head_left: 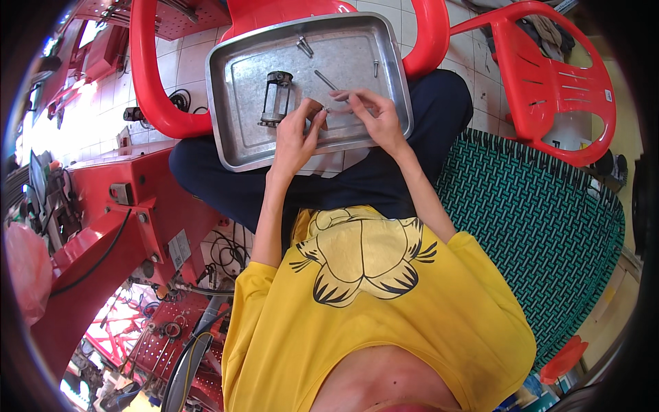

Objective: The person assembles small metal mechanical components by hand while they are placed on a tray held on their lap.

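Over the near part of a metal tray [218,130], my two hands are close together. My left hand [296,137] is closed, its thumb and fingers pinching a small metallic piece [325,110] too small to name. Just right of it, my right hand [379,122] has its fingers bent toward the thumb; what they hold, if anything, is unclear. A thin metal rod [325,79] reaches to its fingertips, and I cannot tell whether they touch it. Beside my left hand, a dark cage-like metal part with long bars [278,80] is in the tray.
Bolts [305,47] are at the tray's far side, and a small screw [375,67] is near its right side. The tray spans my legs and a red plastic chair [154,89]. Another red chair [542,89] and a green woven seat [528,226] stand right; red machinery [117,192] stands left.
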Available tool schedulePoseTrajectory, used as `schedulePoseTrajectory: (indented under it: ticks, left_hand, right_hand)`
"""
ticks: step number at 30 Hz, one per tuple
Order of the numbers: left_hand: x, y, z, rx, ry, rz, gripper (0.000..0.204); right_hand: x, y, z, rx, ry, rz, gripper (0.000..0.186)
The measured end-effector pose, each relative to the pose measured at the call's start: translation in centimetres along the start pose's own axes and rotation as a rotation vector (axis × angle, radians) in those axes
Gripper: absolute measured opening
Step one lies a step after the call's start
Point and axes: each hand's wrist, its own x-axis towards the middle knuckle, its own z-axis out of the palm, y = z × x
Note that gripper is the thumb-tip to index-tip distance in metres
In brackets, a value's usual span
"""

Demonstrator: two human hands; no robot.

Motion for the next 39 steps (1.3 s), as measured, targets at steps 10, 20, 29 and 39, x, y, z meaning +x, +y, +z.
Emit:
schedulePoseTrajectory:
  ticks: [10,20,29,39]
  left_hand:
    - [0.0,0.0,0.0,-0.001,0.006,-0.012,0.010]
    - [-0.1,-0.1,0.0,-0.079,0.017,-0.040,0.008]
    - [-0.2,-0.4,0.0,-0.048,0.035,-0.053,0.011]
    - [-0.1,-0.3,0.1,-0.064,0.028,-0.025,0.007]
  right_hand:
    - [0.3,0.3,0.5,-0.086,0.106,-0.063,0.023]
    - [0.9,0.5,0.5,-0.366,0.056,-0.168,0.028]
    - [0.4,0.0,-0.3,-0.193,0.065,-0.154,0.032]
    - [0.3,-0.8,0.5,-0.322,-0.126,-0.108,0.030]
